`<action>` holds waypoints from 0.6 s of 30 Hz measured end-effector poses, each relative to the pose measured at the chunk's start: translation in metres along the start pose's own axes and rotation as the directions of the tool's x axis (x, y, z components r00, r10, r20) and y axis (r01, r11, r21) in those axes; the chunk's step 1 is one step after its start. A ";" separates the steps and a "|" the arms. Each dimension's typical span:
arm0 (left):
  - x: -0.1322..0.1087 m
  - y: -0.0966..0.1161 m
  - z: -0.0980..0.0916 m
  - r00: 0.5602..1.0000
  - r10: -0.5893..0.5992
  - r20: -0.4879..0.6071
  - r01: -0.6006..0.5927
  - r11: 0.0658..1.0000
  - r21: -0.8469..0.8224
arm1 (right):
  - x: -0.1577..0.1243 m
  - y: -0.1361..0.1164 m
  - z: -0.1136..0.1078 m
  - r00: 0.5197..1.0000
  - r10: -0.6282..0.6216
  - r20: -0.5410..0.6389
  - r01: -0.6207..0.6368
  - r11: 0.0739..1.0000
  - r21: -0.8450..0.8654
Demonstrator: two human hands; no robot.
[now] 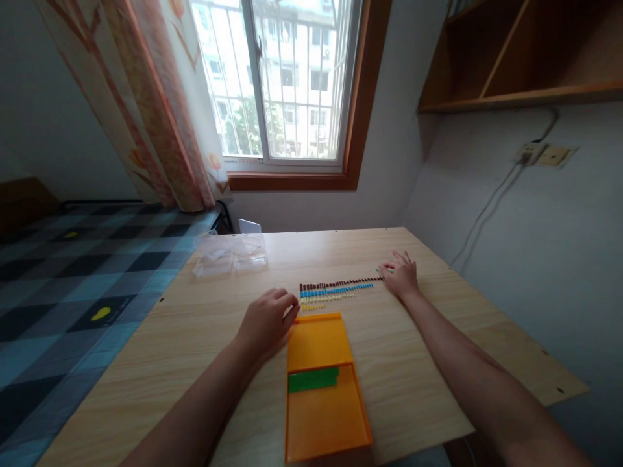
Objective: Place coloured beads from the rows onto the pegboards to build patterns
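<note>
Beyond the orange plastic tray (318,340), right hand (402,275), fingers released, touches rows of tiny coloured pieces (335,289) (a nudge may scatter them); left hand (267,321), grip unclear.

The person's body shows only as two arms, uncovered as far as the view reaches. The left grip (267,320) is a bare hand on an unclothed wrist and left forearm (195,408). The right grip (402,275) is likewise bare, as is the long right forearm (467,363). The nails are too small to make out.
</note>
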State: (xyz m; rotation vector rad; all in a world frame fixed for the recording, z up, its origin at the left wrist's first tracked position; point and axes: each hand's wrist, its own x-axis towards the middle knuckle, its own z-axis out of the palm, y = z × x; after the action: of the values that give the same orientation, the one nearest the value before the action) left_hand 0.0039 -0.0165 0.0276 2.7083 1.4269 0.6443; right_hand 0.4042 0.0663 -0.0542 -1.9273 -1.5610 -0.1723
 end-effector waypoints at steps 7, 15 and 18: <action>-0.011 0.036 -0.018 0.930 0.345 -0.128 -0.338 0.938 0.078 | 0.006 -0.005 -0.003 0.999 -0.019 0.034 0.020 0.999 -0.046; -0.019 0.053 -0.020 0.889 0.456 -0.041 -0.452 0.888 0.088 | 0.022 -0.014 -0.013 0.989 -0.023 0.148 0.040 0.993 -0.109; -0.020 0.052 -0.017 0.892 0.451 0.031 -0.452 0.887 0.092 | 0.023 -0.021 -0.019 0.983 -0.048 0.177 0.068 0.992 -0.109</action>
State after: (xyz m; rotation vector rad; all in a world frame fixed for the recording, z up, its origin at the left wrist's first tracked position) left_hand 0.0288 -0.0655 0.0468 3.1434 0.8351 0.5825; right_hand 0.3965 0.0767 -0.0202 -2.0326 -1.7574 -0.1225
